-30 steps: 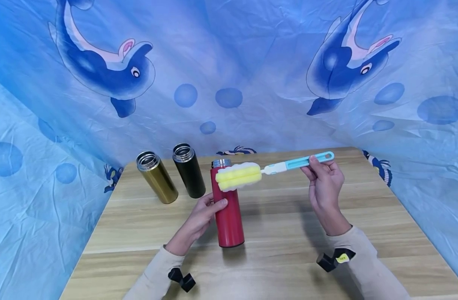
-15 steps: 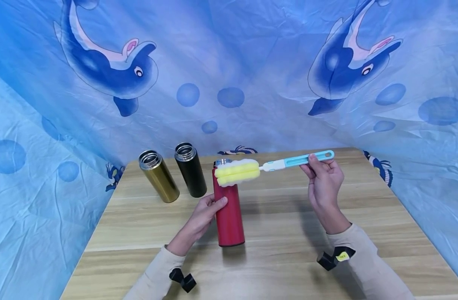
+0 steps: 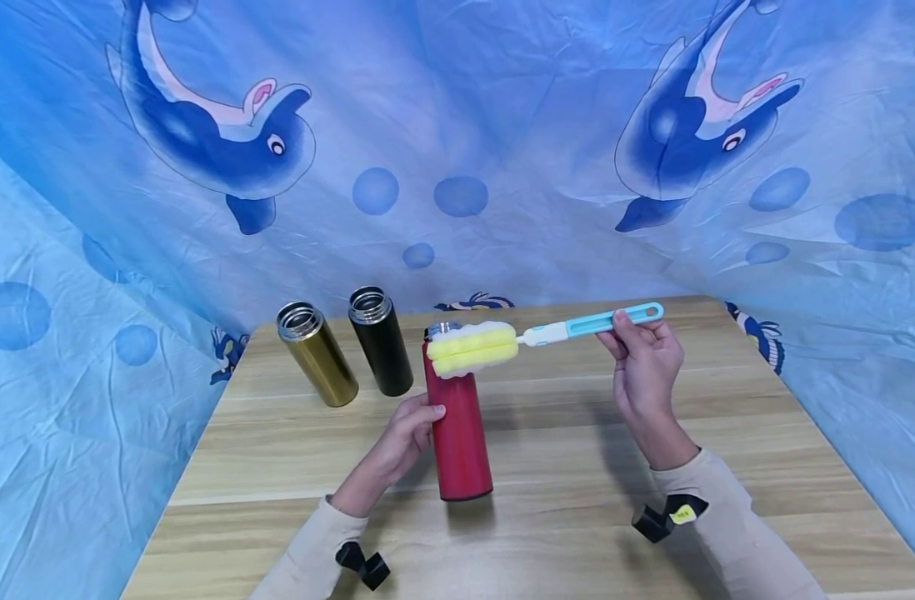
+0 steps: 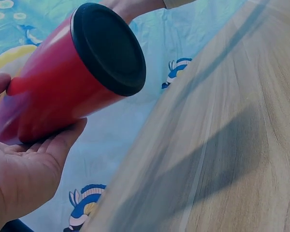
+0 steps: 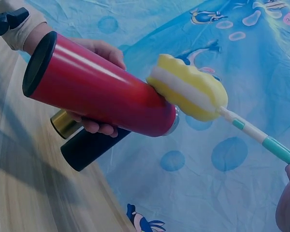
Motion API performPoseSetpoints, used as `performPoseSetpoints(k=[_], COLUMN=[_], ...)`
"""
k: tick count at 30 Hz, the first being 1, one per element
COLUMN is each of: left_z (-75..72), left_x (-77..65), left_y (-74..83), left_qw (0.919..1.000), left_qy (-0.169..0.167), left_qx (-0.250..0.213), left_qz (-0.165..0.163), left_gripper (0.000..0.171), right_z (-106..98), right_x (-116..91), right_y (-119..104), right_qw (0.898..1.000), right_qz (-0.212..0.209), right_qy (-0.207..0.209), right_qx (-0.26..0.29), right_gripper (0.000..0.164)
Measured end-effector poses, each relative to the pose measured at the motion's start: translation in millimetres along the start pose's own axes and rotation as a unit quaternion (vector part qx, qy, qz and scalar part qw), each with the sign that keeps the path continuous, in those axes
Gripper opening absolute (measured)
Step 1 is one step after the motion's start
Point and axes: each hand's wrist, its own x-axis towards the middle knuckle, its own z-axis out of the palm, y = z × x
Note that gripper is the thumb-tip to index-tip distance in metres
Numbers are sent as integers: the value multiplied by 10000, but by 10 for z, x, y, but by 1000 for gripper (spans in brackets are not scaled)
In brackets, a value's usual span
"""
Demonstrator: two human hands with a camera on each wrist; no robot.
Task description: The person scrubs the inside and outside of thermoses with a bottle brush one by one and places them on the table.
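Note:
My left hand (image 3: pixel 403 437) grips a red thermos bottle (image 3: pixel 461 442) round its middle, holding it above the table with its dark base (image 4: pixel 111 50) showing in the left wrist view. The bottle's steel neck is partly hidden behind the sponge head. In my right hand (image 3: pixel 647 367) I pinch the turquoise and white handle (image 3: pixel 607 322) of a bottle brush. Its yellow and white sponge head (image 5: pixel 188 89) lies across the upper side of the bottle, close against or touching the red wall, not inside the mouth.
A gold bottle (image 3: pixel 318 357) and a black bottle (image 3: pixel 382 343) stand uncapped on the wooden table (image 3: pixel 577 517), left of the red one. A blue dolphin-print sheet (image 3: pixel 502 125) rises behind the table and along its sides.
The red bottle has dropped slightly, and my left hand has shifted a little lower on it. The brush moved slightly up, then back down, and stays across the bottle.

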Motion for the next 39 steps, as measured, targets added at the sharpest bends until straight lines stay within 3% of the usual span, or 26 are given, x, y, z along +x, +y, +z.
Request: performPoseSetpoints(k=[11,21,39], left_z=[-36,-25,-53], left_x=[-47,-59,-72], left_y=[3,-34,-50], left_qw=[9993,9994,9998], left_qy=[-291,-234,-79], left_qx=[-213,-238,-195], left_qz=[75,91,15], left_gripper=[55,58,60], right_z=[11,19,-56], right_x=[19,15,-60], right_y=[-20,-37,-21], right_qw=[9997,9993,9998], right_qz=[-119,-217,44], right_qy=[25,164,205], right_qx=[196,268,76], right_gripper=[20,23,22])
